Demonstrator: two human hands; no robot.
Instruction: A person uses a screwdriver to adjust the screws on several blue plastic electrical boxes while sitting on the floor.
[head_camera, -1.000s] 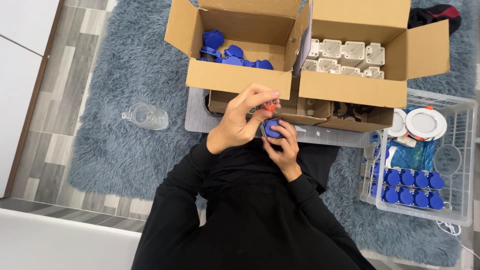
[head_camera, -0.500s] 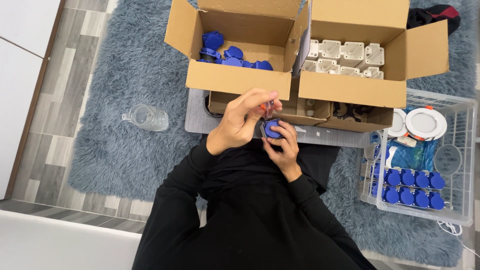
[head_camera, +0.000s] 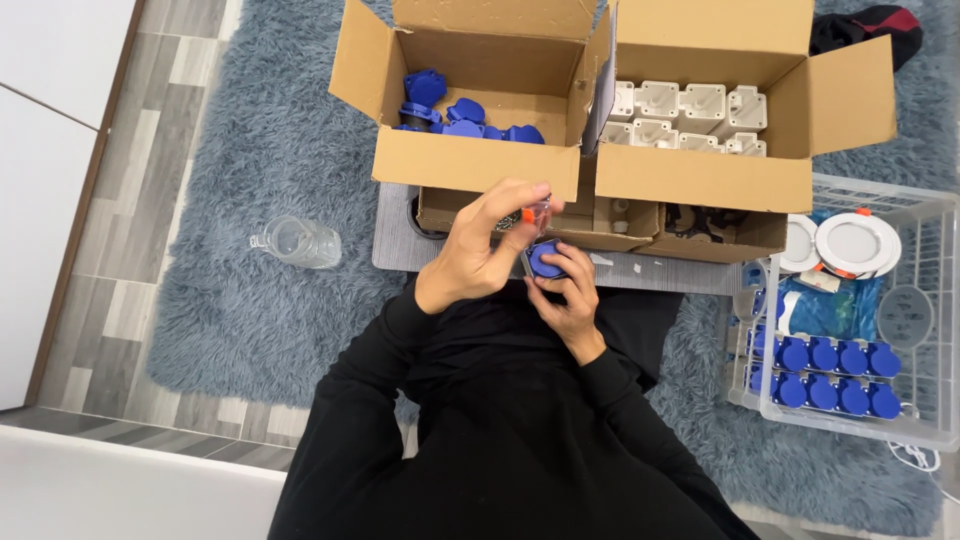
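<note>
Risk of a slip: the small round blue plastic part (head_camera: 547, 260) sits only in fingertips at the centre of the frame, above the person's lap; a twist or push from the tool could pop it loose, and it would likely drop onto the black clothing or into the shaggy grey-blue rug (head_camera: 250, 330).
Risk of a jab: the slim tool with an orange and clear handle (head_camera: 535, 212) points down at the part, close to the holding fingers; a skid off the plastic could catch them.
Left hand (head_camera: 480, 255): raised just above the part, wrist bent, fingers curled; grip narrow, closed round the tool handle.
Right hand (head_camera: 568, 300): below and just right of the left hand, thumb and fingers wrapped under the part; grip closed on it.
Where the part is: between both hands, just below the grey bench (head_camera: 400, 250) edge.
Nearby: open cardboard box of blue parts (head_camera: 460, 160) at upper centre; cardboard box of white parts (head_camera: 700, 170) to its right; white wire basket (head_camera: 935, 320) at right; clear plastic bottle (head_camera: 297, 242) lying at left.
</note>
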